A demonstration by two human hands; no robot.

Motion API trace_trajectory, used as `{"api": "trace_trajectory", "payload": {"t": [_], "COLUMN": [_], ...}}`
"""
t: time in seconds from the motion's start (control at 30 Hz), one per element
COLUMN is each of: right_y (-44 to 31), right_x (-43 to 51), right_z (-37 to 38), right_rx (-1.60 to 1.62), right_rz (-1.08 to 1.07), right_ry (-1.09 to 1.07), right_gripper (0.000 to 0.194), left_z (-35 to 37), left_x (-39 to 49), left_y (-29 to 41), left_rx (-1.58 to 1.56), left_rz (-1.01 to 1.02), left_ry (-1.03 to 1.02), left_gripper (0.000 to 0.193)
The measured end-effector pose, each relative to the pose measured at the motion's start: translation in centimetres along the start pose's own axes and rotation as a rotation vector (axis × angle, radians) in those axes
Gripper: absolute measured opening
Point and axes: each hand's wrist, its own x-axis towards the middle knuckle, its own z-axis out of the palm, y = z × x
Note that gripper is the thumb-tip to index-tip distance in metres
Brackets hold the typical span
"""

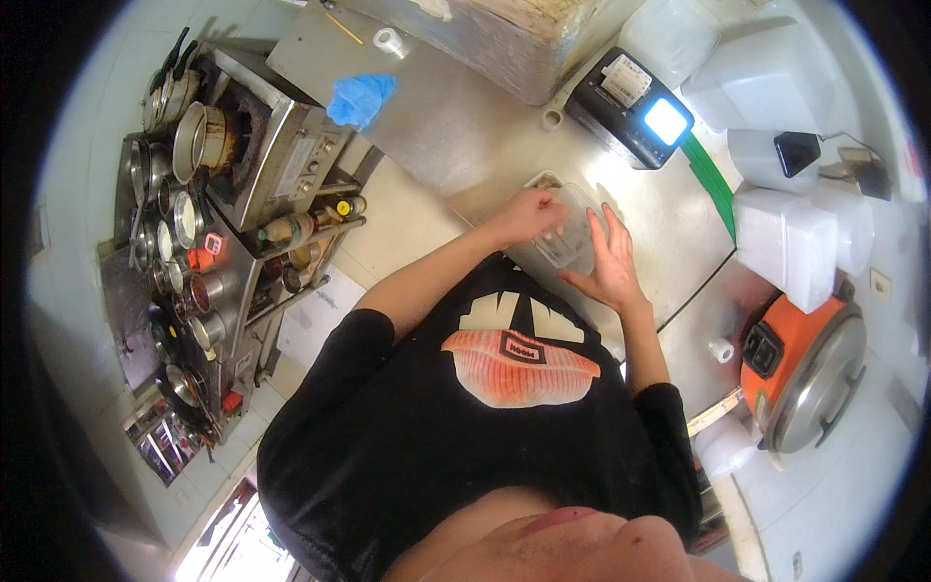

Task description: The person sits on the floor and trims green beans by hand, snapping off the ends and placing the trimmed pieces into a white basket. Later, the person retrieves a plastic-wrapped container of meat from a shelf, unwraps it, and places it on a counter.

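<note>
A clear plastic food container point(574, 251) with rounded corners lies on the steel worktop point(465, 124), close against my black shirt. What seems to be another container rim shows at its far edge, partly hidden by my left hand. My left hand point(542, 214) is over the left side of the container with its fingers curled; its fingertips are partly hidden, and I cannot tell whether they grip the plastic. My right hand point(611, 254) is at the right side, fingers spread and thumb apart, its fingertips near the container's edge, holding nothing.
Beyond stand a black label printer point(629, 109) with a lit screen and a large metal-sided box point(509, 51). A blue cloth point(360, 100) lies far left. Stacked plastic containers point(785, 240) and an orange cooker point(800, 371) are right; a stove point(262, 138) with pots is left.
</note>
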Motion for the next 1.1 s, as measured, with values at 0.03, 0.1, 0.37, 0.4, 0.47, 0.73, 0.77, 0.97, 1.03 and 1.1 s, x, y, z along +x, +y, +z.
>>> {"api": "trace_trajectory", "payload": {"t": [0.03,0.1,0.37,0.4,0.47,0.73,0.77,0.97,1.03,1.1], "right_y": [0.0,0.3,1.4,1.0,0.3,-0.8,-0.9,-1.0,-1.0,-0.9], "right_x": [0.1,0.3,1.9,2.0,2.3,2.1,2.0,2.2,2.4,2.5], "right_z": [0.4,1.3,5.4,6.1,7.4,9.7,9.7,9.2,9.2,9.1], "right_rx": [0.000,0.009,-0.020,-0.031,-0.100,-0.230,-0.230,-0.201,-0.202,-0.211], "right_rz": [-0.032,-0.051,0.014,-0.014,-0.020,-0.018,-0.014,0.031,0.023,0.031], "right_ry": [0.024,0.061,0.108,0.108,0.204,0.310,0.308,0.273,0.265,0.247], "right_gripper": [0.101,0.101,0.097,0.094,0.094,0.092,0.092,0.090,0.092,0.095], "left_z": [0.0,-0.3,-6.0,-6.0,-5.9,-7.1,-7.4,-6.9,-6.6,-6.4], "left_x": [0.4,1.1,0.6,0.5,0.4,0.1,-0.1,-0.5,-0.5,-0.5], "left_y": [-0.3,-0.8,-7.2,-8.0,-9.0,-8.7,-8.8,-9.2,-8.0,-6.1], "left_rx": [-0.019,-0.096,0.482,0.328,0.130,-0.141,-0.148,0.004,0.015,0.426], "left_rz": [-0.027,0.007,0.127,0.060,-0.019,-0.141,-0.123,-0.013,-0.040,-0.082], "left_ry": [0.038,0.015,0.344,0.285,0.236,0.083,0.072,0.075,0.058,0.090], "left_gripper": [0.026,0.027,0.025,0.023,0.019,0.023,0.024,0.026,0.027,0.026]}}
